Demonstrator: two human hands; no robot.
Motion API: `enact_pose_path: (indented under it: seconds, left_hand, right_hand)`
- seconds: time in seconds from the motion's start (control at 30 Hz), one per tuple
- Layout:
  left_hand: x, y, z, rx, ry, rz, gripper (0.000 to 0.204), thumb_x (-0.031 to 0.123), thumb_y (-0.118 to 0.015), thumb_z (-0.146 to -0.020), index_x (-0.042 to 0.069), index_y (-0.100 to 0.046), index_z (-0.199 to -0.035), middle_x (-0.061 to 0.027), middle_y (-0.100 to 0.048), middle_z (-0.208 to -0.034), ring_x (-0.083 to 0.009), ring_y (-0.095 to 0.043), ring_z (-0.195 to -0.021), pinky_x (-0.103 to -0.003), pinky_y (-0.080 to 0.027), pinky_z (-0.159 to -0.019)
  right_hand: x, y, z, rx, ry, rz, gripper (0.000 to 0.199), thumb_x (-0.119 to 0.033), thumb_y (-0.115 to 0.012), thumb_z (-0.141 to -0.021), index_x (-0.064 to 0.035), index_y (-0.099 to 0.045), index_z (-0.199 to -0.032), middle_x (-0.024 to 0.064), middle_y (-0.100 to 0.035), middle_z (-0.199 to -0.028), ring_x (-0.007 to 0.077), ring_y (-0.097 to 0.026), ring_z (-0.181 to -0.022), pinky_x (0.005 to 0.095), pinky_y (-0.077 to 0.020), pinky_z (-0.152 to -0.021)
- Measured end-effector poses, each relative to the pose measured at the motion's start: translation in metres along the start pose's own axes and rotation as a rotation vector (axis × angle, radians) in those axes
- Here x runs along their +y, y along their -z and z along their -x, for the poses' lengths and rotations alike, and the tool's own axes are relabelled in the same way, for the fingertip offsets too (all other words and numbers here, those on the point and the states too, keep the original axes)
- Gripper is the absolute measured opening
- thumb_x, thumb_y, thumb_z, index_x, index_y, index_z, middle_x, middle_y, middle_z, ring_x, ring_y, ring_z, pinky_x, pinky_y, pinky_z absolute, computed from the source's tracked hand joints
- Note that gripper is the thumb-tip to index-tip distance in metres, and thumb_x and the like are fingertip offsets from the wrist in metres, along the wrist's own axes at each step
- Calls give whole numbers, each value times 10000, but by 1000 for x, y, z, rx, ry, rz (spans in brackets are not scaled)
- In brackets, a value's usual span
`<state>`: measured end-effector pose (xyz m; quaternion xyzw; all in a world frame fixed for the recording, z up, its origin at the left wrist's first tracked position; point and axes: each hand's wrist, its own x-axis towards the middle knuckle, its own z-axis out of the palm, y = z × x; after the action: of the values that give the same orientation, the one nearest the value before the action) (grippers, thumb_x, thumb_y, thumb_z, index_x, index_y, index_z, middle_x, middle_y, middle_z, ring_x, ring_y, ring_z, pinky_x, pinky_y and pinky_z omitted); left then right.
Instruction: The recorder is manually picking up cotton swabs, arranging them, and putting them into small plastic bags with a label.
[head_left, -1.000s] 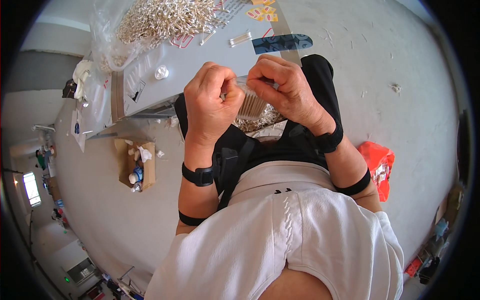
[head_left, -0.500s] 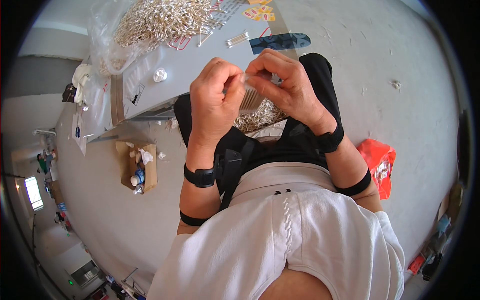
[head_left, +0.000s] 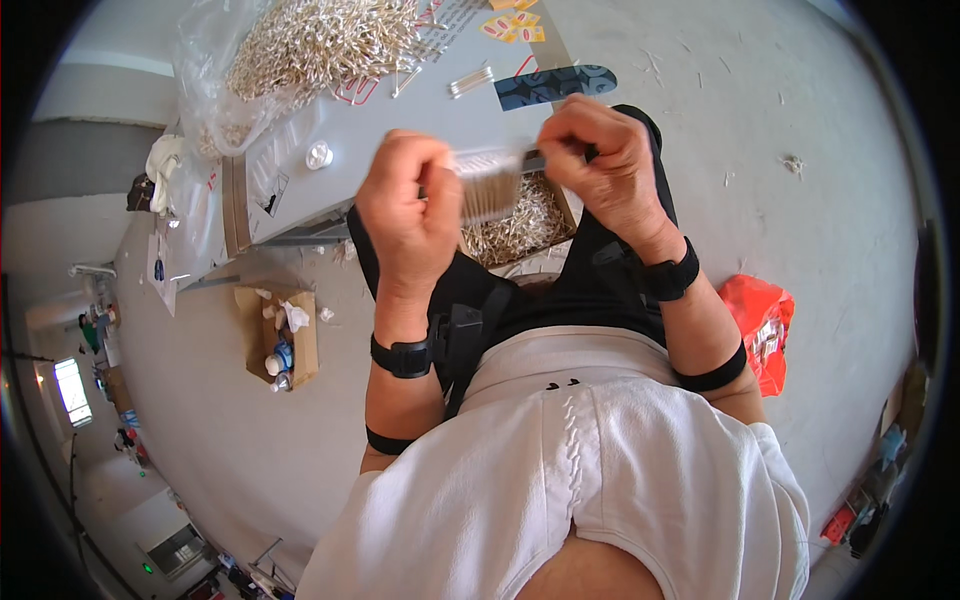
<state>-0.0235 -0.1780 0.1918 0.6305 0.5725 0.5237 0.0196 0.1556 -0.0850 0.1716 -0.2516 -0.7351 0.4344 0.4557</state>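
My left hand (head_left: 405,205) pinches the upper corner of a small clear packet of cotton swabs (head_left: 490,188). The packet hangs over my lap and is smeared by motion, its swabs in a row. My right hand (head_left: 603,160) is closed in a pinch, a little apart from the packet's right side. Whatever lies between its fingertips is too small and blurred to name. Below the packet, between my thighs, a shallow box (head_left: 567,222) holds many loose cotton swabs (head_left: 525,228).
A grey table (head_left: 400,130) carries a large heap of cotton swabs (head_left: 315,45), a clear plastic bag (head_left: 205,90), a small row of swabs (head_left: 471,81), yellow labels (head_left: 515,28), a dark patterned strip (head_left: 555,87) and a white round cap (head_left: 319,155). A cardboard box (head_left: 305,350) and a red bag (head_left: 758,330) stand on the floor.
My hands, together at the packet's top edge before, have moved apart. The right went right and the left shifted slightly left, with the packet swinging along.
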Motion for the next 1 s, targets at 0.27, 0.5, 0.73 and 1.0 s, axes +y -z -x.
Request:
enact_pose_path:
  seconds: [0.27, 0.5, 0.73, 1.0]
  left_hand:
    - [3, 0, -4, 142, 159, 164, 46, 11, -542, -919, -10, -581, -906, -92, -633, -1012, -100, -567, -686, -217, -471, -593]
    - [2, -12, 12, -4, -223, -46, 60, -13, -584, -877, -2, -587, -936, -140, -644, -1044, -249, -642, -862, -305, -528, -737]
    - [2, -9, 12, 72, 205, 568, 511, 178, -731, -798, -52, -506, -1195, -161, -580, -1160, -220, -556, -1078, -362, -441, -912]
    - [29, -13, -10, -159, 551, 862, 370, 48, -776, -753, -41, -625, -1079, -71, -672, -954, -99, -616, -873, -229, -497, -808]
  right_hand:
    - [-5, -5, 6, -194, -715, -583, 319, -268, -590, -919, 23, -659, -808, 59, -638, -682, 91, -574, -624, 211, -448, -576]
    - [-13, -20, 7, -64, -825, -1192, 304, -276, -605, -929, 23, -662, -942, 93, -676, -834, 91, -597, -623, 203, -474, -536]
    - [-10, -20, 13, -83, -599, -791, 214, -189, -628, -917, 10, -669, -983, 43, -665, -827, 45, -569, -647, 192, -480, -584]
    - [-15, -18, 16, -174, -225, -534, 147, -87, -611, -914, 49, -606, -968, -12, -566, -805, 42, -493, -778, 215, -449, -706]
